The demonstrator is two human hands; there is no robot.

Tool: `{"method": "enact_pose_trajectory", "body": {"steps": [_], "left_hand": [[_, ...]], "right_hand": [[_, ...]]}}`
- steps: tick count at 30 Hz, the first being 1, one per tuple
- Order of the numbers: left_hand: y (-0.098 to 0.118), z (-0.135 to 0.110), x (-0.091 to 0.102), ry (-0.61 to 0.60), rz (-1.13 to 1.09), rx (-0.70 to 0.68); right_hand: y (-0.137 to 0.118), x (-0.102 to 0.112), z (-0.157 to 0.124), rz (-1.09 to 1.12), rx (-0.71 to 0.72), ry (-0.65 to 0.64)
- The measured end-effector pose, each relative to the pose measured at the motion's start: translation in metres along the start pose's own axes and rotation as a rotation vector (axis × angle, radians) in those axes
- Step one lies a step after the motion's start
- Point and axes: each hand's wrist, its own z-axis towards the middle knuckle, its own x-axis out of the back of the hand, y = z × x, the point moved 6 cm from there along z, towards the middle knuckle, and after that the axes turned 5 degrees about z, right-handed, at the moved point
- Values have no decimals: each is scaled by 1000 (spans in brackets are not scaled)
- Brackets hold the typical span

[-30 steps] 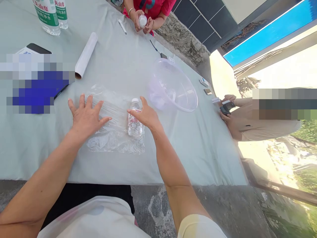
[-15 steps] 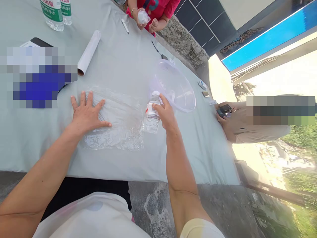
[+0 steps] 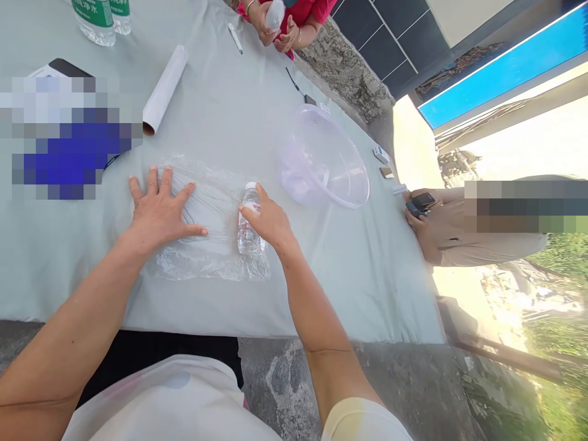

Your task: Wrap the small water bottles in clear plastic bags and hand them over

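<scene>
We are resting the left hand palm down on a crinkled sheet of clear plastic film, its fingers spreading wide and gripping nothing. With the right hand we are holding a small clear bottle with a white cap; the fingers are curling around its upper half from the right, the thumb lying across the front near the label. The bottle is standing cap up at the film's right-hand end; whether its base is touching the film, we are not able to tell.

The film is lying on a desk covered with a pale cloth. Beyond the left hand, a white roll is lying aslant, its brown core showing at the near end. To the right of the roll and beyond the small bottle, a translucent lilac basin is sitting with its wide rim turning rightward. At the far left, two larger bottles with green labels are standing side by side, and a white pen is lying near the far edge. Across the desk, a person in red is holding a small whitish object, its details remaining unclear; at the right, a person in tan clothing is holding a dark device.
</scene>
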Motion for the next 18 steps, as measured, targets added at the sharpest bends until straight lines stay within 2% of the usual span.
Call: {"method": "enact_pose_trajectory", "body": {"steps": [3,5,8,11,13,18], "left_hand": [[1,-1,3,25,3,-26],[1,-1,3,14,0,-29],[-1,-1,1,-23,-15,-3],[0,-1,6,1,-35,-1],[1,-3,10,32,-47,1],[-2,-4,25,159,-107,41]], "right_hand": [[8,2,0,62,20,-13],[22,10,0,167,-7,53],[53,20,-5,212,-128,193],[76,13,-16,113,-236,196],[83,5,-24,90,-240,177],[78,-8,-35,159,-138,185]]}}
